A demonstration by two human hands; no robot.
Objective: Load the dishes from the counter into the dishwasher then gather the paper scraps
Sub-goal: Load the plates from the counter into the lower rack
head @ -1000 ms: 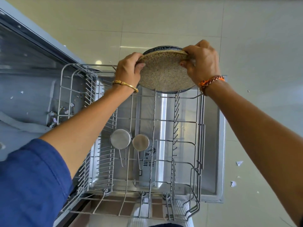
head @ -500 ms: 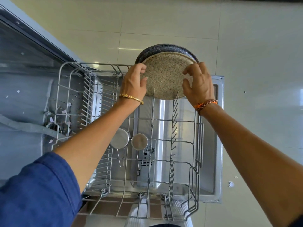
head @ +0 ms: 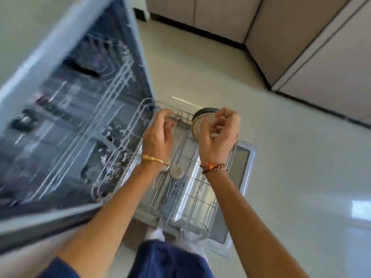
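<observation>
The speckled beige plate (head: 196,127) with a dark rim stands on edge at the far end of the pulled-out wire rack (head: 202,205) of the dishwasher. My left hand (head: 158,135) hovers over the rack just left of the plate, fingers loosely curled and holding nothing. In front of the plate's right side, my right hand (head: 218,137) also has its fingers relaxed and holds nothing. Motion blurs the view, so I cannot tell whether its fingers touch the plate.
A round metal strainer (head: 176,172) lies in the rack below my wrists. The open dishwasher tub (head: 70,137), with small white bits (head: 104,158) near its edge, fills the left. Its lowered door (head: 246,167) lies under the rack. Cabinets (head: 321,57) line the tiled floor (head: 281,157) at the far right.
The plate went down into the far end of the rack and both hands let go of it. My head rose and turned, so the tub and cabinets came into view.
</observation>
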